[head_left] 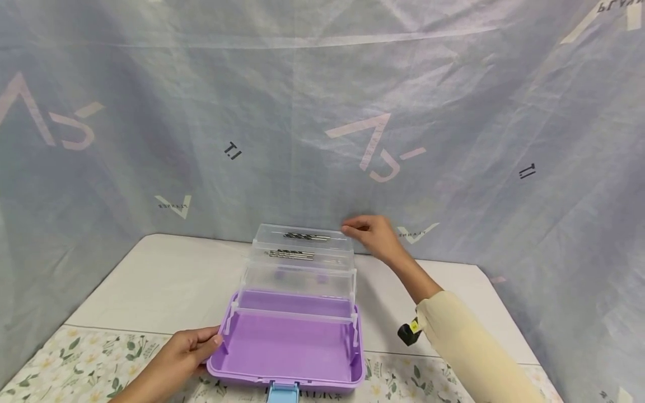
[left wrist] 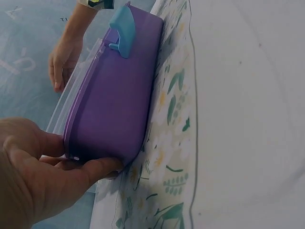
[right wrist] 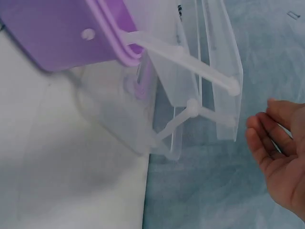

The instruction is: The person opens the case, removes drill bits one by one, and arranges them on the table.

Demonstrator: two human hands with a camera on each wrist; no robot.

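A purple storage box (head_left: 289,347) stands with its clear tiered trays (head_left: 297,274) fanned up and back on white hinge arms (right wrist: 181,59). Dark-and-silver drill bits (head_left: 306,237) lie in the topmost tray, and another group of drill bits (head_left: 291,255) is in the tray below. My left hand (head_left: 187,350) grips the box's left end, thumb and fingers around the wall and rim. At the top tray's far right corner is my right hand (head_left: 375,238), fingers loosely bent. In the right wrist view a gap shows between its fingertips (right wrist: 252,121) and the tray edge, and nothing is held.
A light blue latch (head_left: 283,392) hangs on the box's front. Underneath lies a white table (head_left: 186,280) with a flowered cloth strip (head_left: 101,358) along the near side. A grey printed curtain (head_left: 302,140) rises close behind the trays. A black wrist device (head_left: 408,334) sits at the right sleeve.
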